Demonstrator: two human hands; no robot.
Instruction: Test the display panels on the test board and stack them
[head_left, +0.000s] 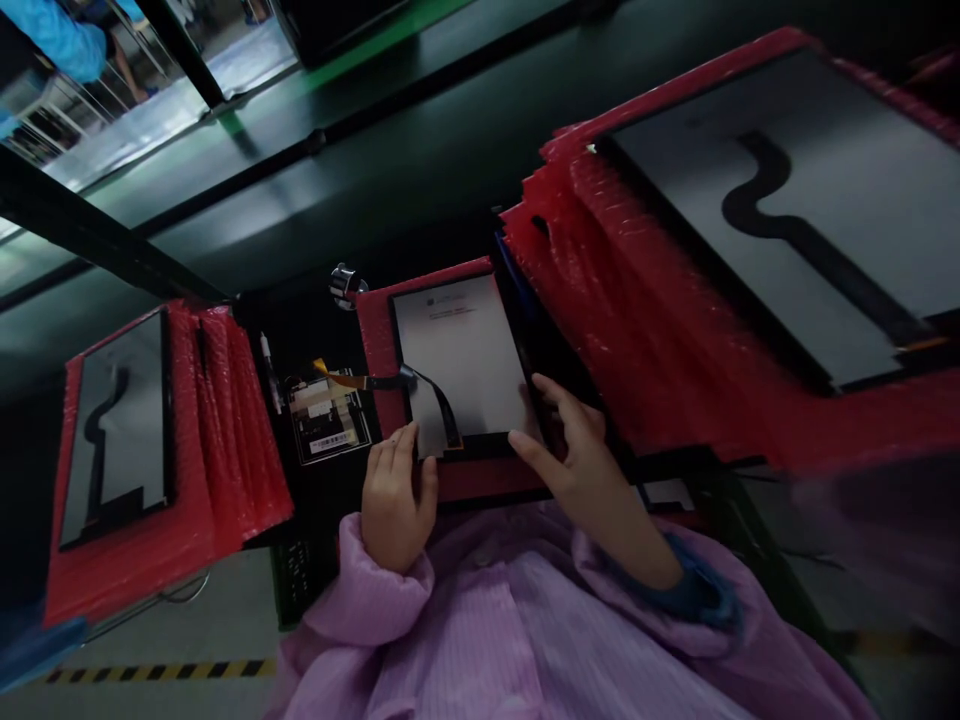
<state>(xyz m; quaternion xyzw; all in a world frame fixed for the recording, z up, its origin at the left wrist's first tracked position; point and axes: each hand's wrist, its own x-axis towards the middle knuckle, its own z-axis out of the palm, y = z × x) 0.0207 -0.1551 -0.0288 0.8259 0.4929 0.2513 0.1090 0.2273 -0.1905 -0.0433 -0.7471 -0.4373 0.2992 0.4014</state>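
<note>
A grey display panel (465,360) with a black flex cable (439,400) lies on a red bubble-wrap sheet (376,330) in front of me. My left hand (394,500) rests at the panel's near left corner, fingers together and bent onto its edge by the cable. My right hand (574,450) touches the panel's near right corner with fingers spread. The cable's orange tip (341,378) reaches left over a small circuit board (326,420).
A tall stack of red bubble-wrapped panels (750,260) fills the right side. A lower stack (150,450) sits at the left. A dark conveyor (300,200) runs behind. Another person's blue sleeve (52,35) shows at top left. Yellow-black floor tape (157,670) lies below.
</note>
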